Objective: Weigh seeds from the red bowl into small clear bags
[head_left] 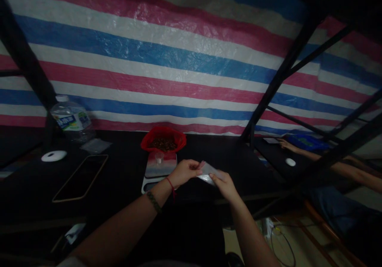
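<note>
Pinching a small clear plastic bag [207,169] between us, we have the left hand [186,170] with thumb and fingertips closed on its left edge and the right hand [225,184] with thumb pressed on its right end, the fingers beneath hidden. Its long axis seems to slant from far left to near right. Just left of it, nearer our left hand, sits a digital scale [161,171] bearing a small clear cup [159,158]; beyond, an open red plastic bag [146,140] holds small brown pieces [163,144]
</note>
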{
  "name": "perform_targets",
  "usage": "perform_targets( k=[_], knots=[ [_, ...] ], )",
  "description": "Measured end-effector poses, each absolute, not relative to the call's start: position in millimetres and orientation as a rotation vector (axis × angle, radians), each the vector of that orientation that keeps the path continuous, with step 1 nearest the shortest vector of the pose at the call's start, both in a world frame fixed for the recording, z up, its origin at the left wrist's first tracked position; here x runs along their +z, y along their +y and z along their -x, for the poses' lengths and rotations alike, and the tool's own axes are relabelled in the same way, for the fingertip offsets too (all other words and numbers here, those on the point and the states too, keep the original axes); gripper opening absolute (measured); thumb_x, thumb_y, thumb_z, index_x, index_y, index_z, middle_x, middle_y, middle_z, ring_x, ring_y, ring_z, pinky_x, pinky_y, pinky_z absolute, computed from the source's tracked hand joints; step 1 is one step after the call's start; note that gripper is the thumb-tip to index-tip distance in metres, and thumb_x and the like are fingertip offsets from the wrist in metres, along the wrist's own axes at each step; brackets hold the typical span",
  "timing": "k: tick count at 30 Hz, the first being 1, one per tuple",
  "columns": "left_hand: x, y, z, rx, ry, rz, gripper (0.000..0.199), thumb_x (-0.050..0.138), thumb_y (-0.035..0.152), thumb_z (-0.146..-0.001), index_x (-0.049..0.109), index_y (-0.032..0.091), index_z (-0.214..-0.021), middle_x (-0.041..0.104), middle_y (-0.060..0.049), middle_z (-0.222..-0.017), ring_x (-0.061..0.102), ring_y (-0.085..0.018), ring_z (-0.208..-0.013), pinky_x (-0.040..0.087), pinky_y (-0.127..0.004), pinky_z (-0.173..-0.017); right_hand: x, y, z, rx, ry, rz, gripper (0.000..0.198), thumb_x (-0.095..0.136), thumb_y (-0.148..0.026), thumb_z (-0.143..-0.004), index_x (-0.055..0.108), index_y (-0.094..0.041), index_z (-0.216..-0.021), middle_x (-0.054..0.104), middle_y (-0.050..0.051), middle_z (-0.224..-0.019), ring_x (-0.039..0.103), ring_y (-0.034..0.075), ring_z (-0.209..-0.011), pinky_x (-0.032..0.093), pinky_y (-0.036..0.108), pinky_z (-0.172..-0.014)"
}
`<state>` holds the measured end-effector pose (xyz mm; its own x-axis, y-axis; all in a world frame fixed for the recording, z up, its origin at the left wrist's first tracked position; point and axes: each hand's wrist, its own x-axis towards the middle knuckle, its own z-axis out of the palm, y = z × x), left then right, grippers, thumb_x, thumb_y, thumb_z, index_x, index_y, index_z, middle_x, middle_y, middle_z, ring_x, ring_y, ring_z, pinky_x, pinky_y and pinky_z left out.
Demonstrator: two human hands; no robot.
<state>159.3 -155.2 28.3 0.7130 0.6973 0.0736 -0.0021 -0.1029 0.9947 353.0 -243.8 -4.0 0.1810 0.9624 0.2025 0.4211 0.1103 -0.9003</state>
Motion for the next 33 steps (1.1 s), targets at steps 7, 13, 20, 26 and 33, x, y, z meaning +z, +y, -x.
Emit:
perform_targets(
  k=[7, 13, 20, 26, 33],
  knots=[
    [45.0, -154.7, -120.5, 0.71, 0.765, -1.595, 0.025, 0.07, 0.029, -0.068, 0.074, 0.013, -0.086, 0.069, -0.003, -0.077, 0.059, -0.013, -0.069, 0.042, -0.023, -0.064, 16.2, -230.7, -316.7, 0.676, -1.507, 1.383, 0.035, 0.061, -0.049, -0.076, 0.061, -0.015, -0.065, 0.056, 0.001, -0.062, 0.05, 0.013, -0.057, 0.038, 0.024, -0.053],
    [49.0, -158.9, -90.4, 0.754, 0.851, -1.604, 0.027, 0.069, 0.032, -0.068, 0.074, 0.013, -0.087, 0.07, -0.003, -0.077, 0.057, -0.013, -0.066, 0.041, -0.022, -0.061, 18.5, -222.8, -285.8, 0.741, -1.504, 1.388, 0.036, 0.062, -0.05, -0.075, 0.061, -0.015, -0.069, 0.055, 0.0, -0.06, 0.046, 0.012, -0.052, 0.036, 0.023, -0.05],
    [52.6, -157.2, -57.5, 0.775, 0.843, -1.643, 0.022, 0.066, 0.032, -0.07, 0.073, 0.012, -0.078, 0.067, -0.003, -0.073, 0.055, -0.013, -0.064, 0.04, -0.022, -0.057, 42.6, -217.8, -286.1, 0.873, -1.649, 1.164, 0.055, 0.058, -0.065, -0.073, 0.062, -0.017, -0.1, 0.064, 0.009, -0.089, 0.059, 0.022, -0.08, 0.045, 0.03, -0.067],
    [62.3, -168.2, -46.3, 0.666, 0.937, -1.863, 0.021, 0.065, 0.032, -0.071, 0.074, 0.013, -0.076, 0.063, 0.0, -0.063, 0.052, -0.012, -0.06, 0.036, -0.021, -0.056, 98.0, -207.2, -250.9, 0.62, -2.185, 1.279, 0.035, 0.063, -0.052, -0.076, 0.062, -0.017, -0.08, 0.058, 0.001, -0.069, 0.05, 0.012, -0.06, 0.035, 0.023, -0.055],
    [61.6, -172.0, -32.7, 0.632, 0.869, -1.938, 0.028, 0.062, 0.039, -0.075, 0.074, 0.013, -0.077, 0.065, -0.001, -0.065, 0.052, -0.012, -0.06, 0.034, -0.021, -0.055, 94.0, -200.0, -220.2, 0.4, -2.49, 1.261, 0.037, 0.053, -0.038, -0.086, 0.058, -0.015, -0.058, 0.049, -0.003, -0.051, 0.038, 0.008, -0.048, 0.023, 0.023, -0.049]
  ],
)
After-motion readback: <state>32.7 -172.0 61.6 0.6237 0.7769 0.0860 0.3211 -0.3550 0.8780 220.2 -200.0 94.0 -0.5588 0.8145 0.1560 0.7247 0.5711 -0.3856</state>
